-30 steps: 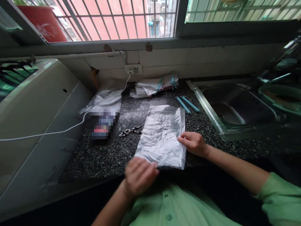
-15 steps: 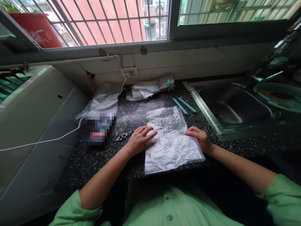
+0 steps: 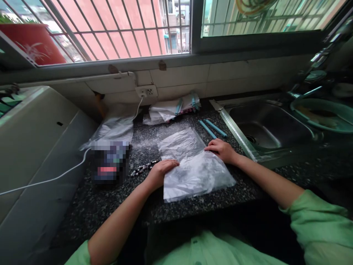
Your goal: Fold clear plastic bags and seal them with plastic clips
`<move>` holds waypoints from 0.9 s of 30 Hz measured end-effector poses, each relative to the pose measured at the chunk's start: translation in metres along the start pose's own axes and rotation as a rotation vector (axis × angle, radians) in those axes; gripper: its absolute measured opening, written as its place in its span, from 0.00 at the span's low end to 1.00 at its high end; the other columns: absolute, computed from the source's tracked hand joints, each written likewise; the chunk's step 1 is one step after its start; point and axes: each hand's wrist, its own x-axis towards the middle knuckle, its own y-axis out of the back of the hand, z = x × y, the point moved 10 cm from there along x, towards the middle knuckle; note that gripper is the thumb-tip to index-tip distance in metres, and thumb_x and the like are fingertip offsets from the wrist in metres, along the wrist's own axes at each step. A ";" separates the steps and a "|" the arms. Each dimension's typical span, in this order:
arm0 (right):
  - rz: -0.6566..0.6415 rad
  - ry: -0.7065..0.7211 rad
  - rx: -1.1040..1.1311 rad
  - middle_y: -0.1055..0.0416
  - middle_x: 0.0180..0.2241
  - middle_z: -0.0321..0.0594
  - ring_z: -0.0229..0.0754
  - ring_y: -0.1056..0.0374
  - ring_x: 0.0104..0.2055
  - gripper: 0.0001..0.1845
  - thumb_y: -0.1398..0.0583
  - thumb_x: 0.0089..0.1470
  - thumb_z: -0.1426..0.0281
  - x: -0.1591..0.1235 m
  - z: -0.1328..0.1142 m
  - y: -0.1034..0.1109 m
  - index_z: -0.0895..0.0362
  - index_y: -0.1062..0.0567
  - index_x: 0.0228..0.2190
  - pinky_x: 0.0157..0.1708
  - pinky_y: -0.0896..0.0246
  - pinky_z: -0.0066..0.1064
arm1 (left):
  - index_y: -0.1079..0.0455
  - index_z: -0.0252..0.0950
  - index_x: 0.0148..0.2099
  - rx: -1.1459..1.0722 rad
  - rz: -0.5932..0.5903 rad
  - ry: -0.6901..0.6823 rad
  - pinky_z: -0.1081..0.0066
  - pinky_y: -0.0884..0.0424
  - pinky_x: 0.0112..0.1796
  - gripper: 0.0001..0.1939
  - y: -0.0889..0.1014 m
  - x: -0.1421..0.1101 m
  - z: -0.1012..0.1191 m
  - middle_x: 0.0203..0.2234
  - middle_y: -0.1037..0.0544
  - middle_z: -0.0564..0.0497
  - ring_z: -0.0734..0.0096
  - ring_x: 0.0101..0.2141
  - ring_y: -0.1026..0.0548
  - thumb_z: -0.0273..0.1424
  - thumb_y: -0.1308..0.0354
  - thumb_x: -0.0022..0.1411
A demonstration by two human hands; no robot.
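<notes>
- Plastic bag (image 3: 193,165) flat on speckled counter (image 3: 116,191), centre of view, sink (image 3: 264,129) at 2 o'clock.
- Left hand (image 3: 161,171) pressing bag's 9 o'clock edge, fingers loose, clamped on nothing.
- Right hand (image 3: 222,150) flat at 1 o'clock edge, fingers apart, no pinch.
- Blue sealing sticks (image 3: 212,128) at 12 o'clock, beaded chain (image 3: 143,168) just beside left hand.
- Best pressed with both palms, smoothing outward from the middle, avoiding trapped creases.
</notes>
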 end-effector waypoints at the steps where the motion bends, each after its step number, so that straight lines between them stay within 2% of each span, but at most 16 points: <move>1: 0.001 -0.011 0.032 0.30 0.30 0.41 0.39 0.37 0.34 0.09 0.42 0.50 0.70 0.003 0.005 -0.003 0.54 0.22 0.33 0.33 0.40 0.29 | 0.29 0.36 0.39 -0.024 0.002 0.068 0.67 0.32 0.43 0.11 0.001 0.000 -0.007 0.38 0.22 0.46 0.66 0.41 0.26 0.29 0.50 0.57; 3: 0.017 -0.049 0.090 0.30 0.28 0.40 0.39 0.37 0.33 0.08 0.42 0.49 0.68 0.006 0.014 -0.007 0.54 0.22 0.30 0.32 0.41 0.29 | 0.28 0.35 0.38 -0.057 0.037 0.204 0.67 0.31 0.40 0.11 0.005 -0.001 -0.021 0.35 0.22 0.47 0.65 0.37 0.25 0.31 0.50 0.56; 6: 0.045 -0.125 0.164 0.30 0.27 0.40 0.39 0.37 0.32 0.11 0.43 0.51 0.65 0.006 0.022 -0.008 0.56 0.23 0.26 0.32 0.41 0.29 | 0.29 0.35 0.28 -0.082 0.122 0.380 0.70 0.31 0.31 0.13 0.012 -0.001 -0.037 0.23 0.23 0.51 0.69 0.27 0.27 0.34 0.52 0.57; 9: 0.042 -0.222 0.232 0.31 0.24 0.39 0.38 0.36 0.30 0.17 0.47 0.54 0.64 0.007 0.026 -0.008 0.57 0.25 0.20 0.31 0.42 0.29 | 0.32 0.34 0.23 -0.104 0.213 0.467 0.73 0.34 0.27 0.17 0.019 0.001 -0.044 0.17 0.28 0.53 0.72 0.23 0.31 0.37 0.53 0.58; 14: 0.030 -0.442 0.182 0.31 0.21 0.37 0.37 0.36 0.27 0.16 0.46 0.51 0.65 0.008 0.032 -0.008 0.57 0.29 0.16 0.29 0.44 0.28 | 0.32 0.33 0.32 -0.145 0.385 0.579 0.73 0.34 0.28 0.10 0.032 -0.006 -0.055 0.20 0.28 0.53 0.73 0.23 0.30 0.35 0.49 0.55; 17: 0.029 -0.509 0.071 0.30 0.21 0.37 0.37 0.36 0.25 0.15 0.44 0.49 0.65 0.007 0.031 -0.007 0.57 0.30 0.15 0.26 0.47 0.28 | 0.34 0.31 0.45 -0.082 0.424 0.645 0.73 0.35 0.27 0.17 0.037 -0.012 -0.059 0.18 0.30 0.56 0.73 0.21 0.31 0.34 0.47 0.53; 20: 0.031 -0.513 -0.036 0.30 0.20 0.37 0.37 0.37 0.24 0.14 0.43 0.47 0.66 0.008 0.024 -0.004 0.56 0.31 0.15 0.24 0.50 0.28 | 0.44 0.28 0.57 -0.005 0.439 0.667 0.73 0.35 0.27 0.29 0.041 -0.015 -0.058 0.15 0.34 0.60 0.75 0.18 0.33 0.33 0.46 0.53; 23: 0.027 -0.496 -0.118 0.31 0.20 0.36 0.38 0.37 0.25 0.12 0.43 0.45 0.68 0.008 0.018 -0.002 0.56 0.32 0.14 0.24 0.51 0.27 | 0.51 0.28 0.60 0.059 0.413 0.653 0.75 0.36 0.26 0.34 0.041 -0.014 -0.058 0.14 0.36 0.62 0.76 0.17 0.35 0.33 0.46 0.54; 25: 0.019 -0.488 -0.145 0.31 0.20 0.36 0.38 0.37 0.25 0.11 0.43 0.45 0.68 0.008 0.016 -0.001 0.56 0.32 0.15 0.24 0.51 0.27 | 0.48 0.30 0.59 0.137 0.406 0.604 0.74 0.36 0.26 0.32 0.043 -0.012 -0.054 0.15 0.35 0.61 0.75 0.18 0.35 0.33 0.46 0.54; 27: 0.018 -0.493 -0.145 0.32 0.20 0.36 0.38 0.37 0.25 0.10 0.42 0.45 0.68 0.006 0.015 -0.001 0.56 0.32 0.15 0.24 0.51 0.27 | 0.40 0.32 0.54 0.305 0.424 0.491 0.70 0.34 0.30 0.26 0.048 -0.009 -0.041 0.21 0.31 0.55 0.71 0.24 0.31 0.33 0.44 0.53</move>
